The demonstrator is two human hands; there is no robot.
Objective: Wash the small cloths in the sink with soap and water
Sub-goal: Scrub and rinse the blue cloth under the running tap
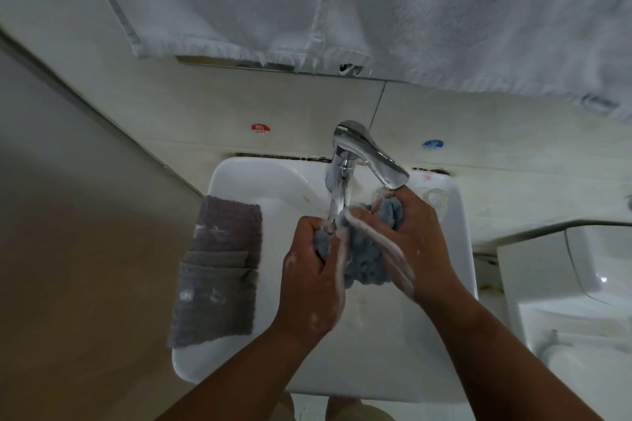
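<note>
A blue cloth (364, 263) is bunched between both my hands over the white sink (239, 181), just below the chrome tap (345, 164). My left hand (313, 270) grips its left part, fingers curled round it. My right hand (410, 243) grips the right part, with the cloth bulging out above the fingers. White soap suds coat both hands and run along their edges. Two grey cloths (219, 270) lie draped over the sink's left rim, with flecks of foam on them.
The tap's lever (379, 161) points right, close above my right hand. A red hot sticker (260, 128) and a blue cold sticker (432, 144) mark the tiled wall. White towels (342, 3) hang above. A toilet (581, 284) stands at right.
</note>
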